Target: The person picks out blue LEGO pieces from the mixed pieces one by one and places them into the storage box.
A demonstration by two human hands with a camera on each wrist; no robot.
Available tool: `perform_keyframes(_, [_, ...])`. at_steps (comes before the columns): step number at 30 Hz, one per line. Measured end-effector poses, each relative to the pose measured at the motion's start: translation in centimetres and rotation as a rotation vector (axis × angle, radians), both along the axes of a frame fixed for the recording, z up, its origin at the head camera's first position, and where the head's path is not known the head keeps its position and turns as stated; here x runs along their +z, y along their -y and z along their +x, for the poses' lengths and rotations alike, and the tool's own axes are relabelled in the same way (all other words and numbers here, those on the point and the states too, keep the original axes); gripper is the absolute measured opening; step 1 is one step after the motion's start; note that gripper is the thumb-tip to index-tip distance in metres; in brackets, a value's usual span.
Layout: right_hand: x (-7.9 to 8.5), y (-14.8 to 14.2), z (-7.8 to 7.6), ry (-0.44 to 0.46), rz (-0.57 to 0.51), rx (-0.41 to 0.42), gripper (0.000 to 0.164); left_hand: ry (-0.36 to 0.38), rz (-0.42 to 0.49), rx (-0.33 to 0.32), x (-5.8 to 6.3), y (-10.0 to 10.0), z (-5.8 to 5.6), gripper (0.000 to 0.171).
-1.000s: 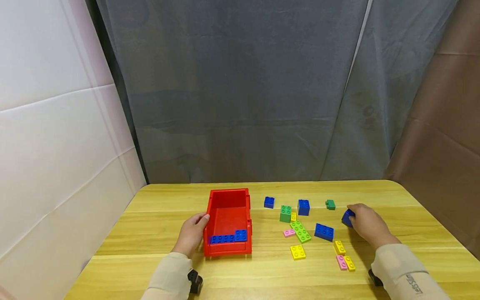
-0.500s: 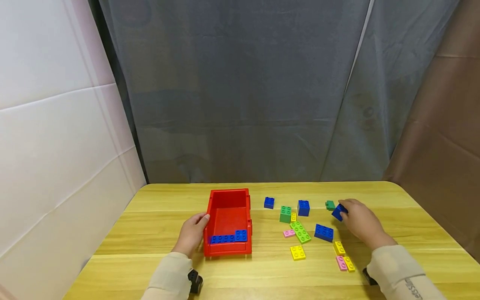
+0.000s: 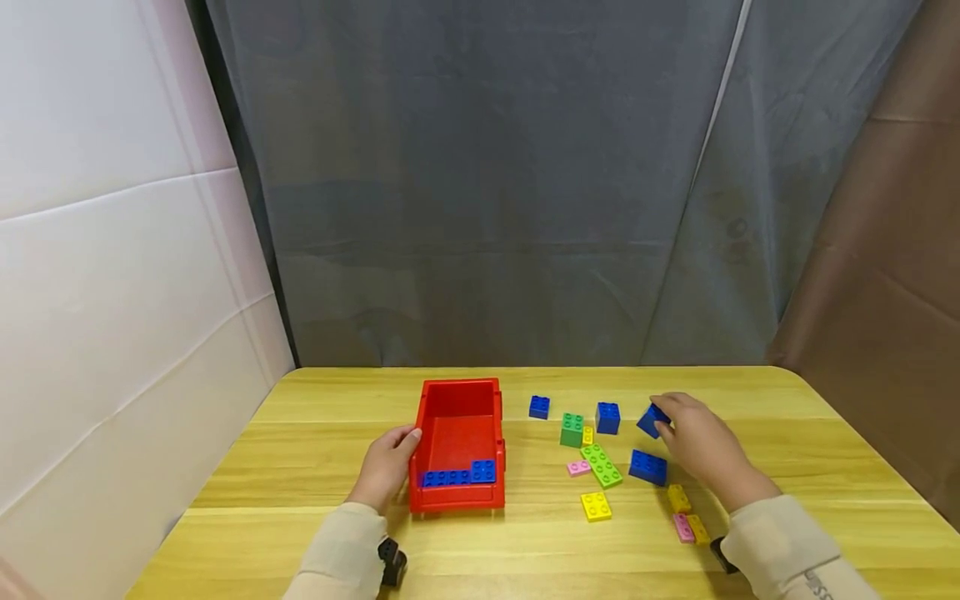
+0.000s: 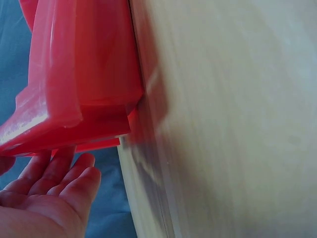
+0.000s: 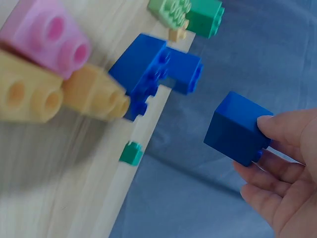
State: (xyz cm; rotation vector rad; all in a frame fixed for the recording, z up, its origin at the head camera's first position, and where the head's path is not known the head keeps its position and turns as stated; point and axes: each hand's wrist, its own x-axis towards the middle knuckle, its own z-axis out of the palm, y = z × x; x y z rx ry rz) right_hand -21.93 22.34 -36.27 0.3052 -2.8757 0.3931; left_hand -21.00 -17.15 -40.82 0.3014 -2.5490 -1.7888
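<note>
With thumb over the rim and fingers on the outside, my left hand point(image 3: 386, 468) holds the left side of a red plastic bin point(image 3: 457, 502). Inside the bin's near end lie blue building bricks point(image 3: 447, 478). My right hand point(image 3: 705, 446) pinches a blue building brick point(image 5: 238, 128) between thumb and fingers, raised off the table in the right wrist view. Below it sits a long blue brick point(image 3: 648, 467), and to its left stands another blue brick point(image 3: 607, 418). The small dark green brick point(image 5: 131, 153) shows only in the right wrist view, being hidden in the head view.
Between bin and right hand are a small blue brick point(image 3: 539, 407), a green brick point(image 3: 572, 429), a lime brick point(image 3: 602, 465), a pink brick point(image 3: 579, 467) and a yellow brick point(image 3: 596, 507). Pink and yellow bricks point(image 3: 684, 527) lie near the right wrist. Grey cloth point(image 3: 480, 208) hangs behind the table.
The right hand has lifted the blue brick and carried it leftward, over the small dark green brick's spot. My left hand and the red bin have stayed in place.
</note>
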Motion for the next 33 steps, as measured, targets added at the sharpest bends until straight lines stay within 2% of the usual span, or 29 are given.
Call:
perform_keyframes(10, [0.9,2.1,0.9,-0.03,0.015,0.053,0.044,-0.005,0.012,-0.002,0.0,0.0,0.0,0.048])
perform_keyframes(22, [1.4,4.1,1.3,-0.117,0.011,0.14,0.044,-0.017,0.015,0.002,-0.2,0.1,0.0,0.046])
perform_keyframes(29, [1.7,5.9,1.4,-0.191,0.002,0.229,0.042,-0.023,0.017,0.009,-0.1,-0.1,0.1,0.045])
perform_keyframes(33, [1.9,7.1,1.3,-0.201,-0.003,0.273,0.042,-0.039,0.024,0.013,0.0,-0.2,0.2,0.044])
